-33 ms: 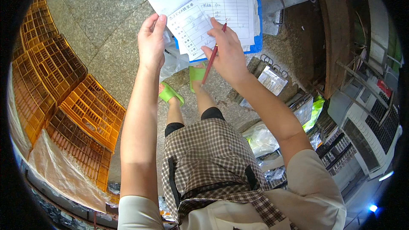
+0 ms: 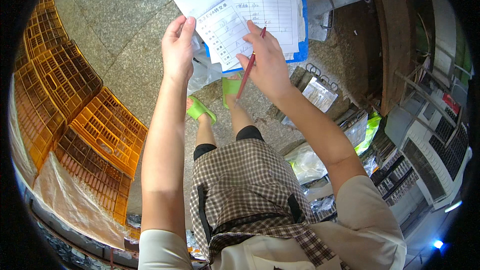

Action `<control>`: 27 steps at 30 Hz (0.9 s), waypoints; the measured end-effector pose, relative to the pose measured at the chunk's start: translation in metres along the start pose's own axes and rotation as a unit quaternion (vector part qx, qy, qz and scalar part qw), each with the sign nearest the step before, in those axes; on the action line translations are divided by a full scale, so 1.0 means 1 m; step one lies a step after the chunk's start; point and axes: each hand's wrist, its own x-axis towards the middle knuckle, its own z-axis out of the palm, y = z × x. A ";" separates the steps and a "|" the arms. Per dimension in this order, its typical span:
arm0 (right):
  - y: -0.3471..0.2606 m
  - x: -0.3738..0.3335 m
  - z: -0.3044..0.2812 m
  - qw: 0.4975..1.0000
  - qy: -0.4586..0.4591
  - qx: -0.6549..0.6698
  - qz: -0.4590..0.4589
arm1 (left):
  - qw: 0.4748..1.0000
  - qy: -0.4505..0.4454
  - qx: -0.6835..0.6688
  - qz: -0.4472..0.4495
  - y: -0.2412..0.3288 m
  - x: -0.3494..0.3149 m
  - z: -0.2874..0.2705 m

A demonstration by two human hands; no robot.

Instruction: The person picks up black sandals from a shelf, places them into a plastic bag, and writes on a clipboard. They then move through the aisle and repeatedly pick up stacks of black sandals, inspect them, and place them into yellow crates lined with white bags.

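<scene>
A small pad of printed slips [image 2: 227,35] with handwriting on it lies over lined sheets [image 2: 280,7] on a blue folder or clipboard [image 2: 302,52]. At the pad's left edge my left hand [image 2: 178,52] is closed, thumb on top and fingers beneath. My right hand [image 2: 269,65] rests its fingertips on the slip's right side. A dark red pen [image 2: 246,76] is held in that hand, slanting down toward me, its lower end away from the paper. The top slip is folded back past the upper end of the pad.
Stacked orange plastic crates [image 2: 110,129] line the left side, with a clear plastic sheet [image 2: 75,200] draped over the near ones. To the right are plastic bags [image 2: 306,162], a wooden post [image 2: 392,35] and a white appliance with dark grilles [image 2: 435,160]. Stone paving [image 2: 120,35] lies below.
</scene>
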 end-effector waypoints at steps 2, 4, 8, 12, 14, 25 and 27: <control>-0.005 0.002 -0.003 1.000 0.011 -0.011 -0.014 | 1.000 -0.001 0.000 0.001 -0.001 0.001 0.000; -0.011 0.006 -0.010 0.999 0.021 -0.035 -0.032 | 1.000 -0.002 -0.001 0.005 -0.002 0.002 0.000; -0.025 0.039 -0.027 0.930 0.017 0.327 0.167 | 1.000 -0.013 -0.017 -0.011 0.000 0.001 -0.001; -0.027 0.090 -0.043 0.840 0.037 0.506 0.192 | 1.000 -0.020 -0.002 -0.010 0.004 -0.002 -0.002; -0.024 0.104 -0.048 0.775 0.012 0.585 0.241 | 0.999 -0.030 -0.028 -0.015 0.005 -0.001 -0.001; 0.002 0.086 -0.019 0.904 -0.020 0.414 0.101 | 0.999 -0.042 0.011 -0.018 0.005 0.005 -0.004; 0.008 0.078 -0.023 0.912 0.011 0.386 0.135 | 0.999 -0.033 0.009 -0.015 0.005 0.004 -0.003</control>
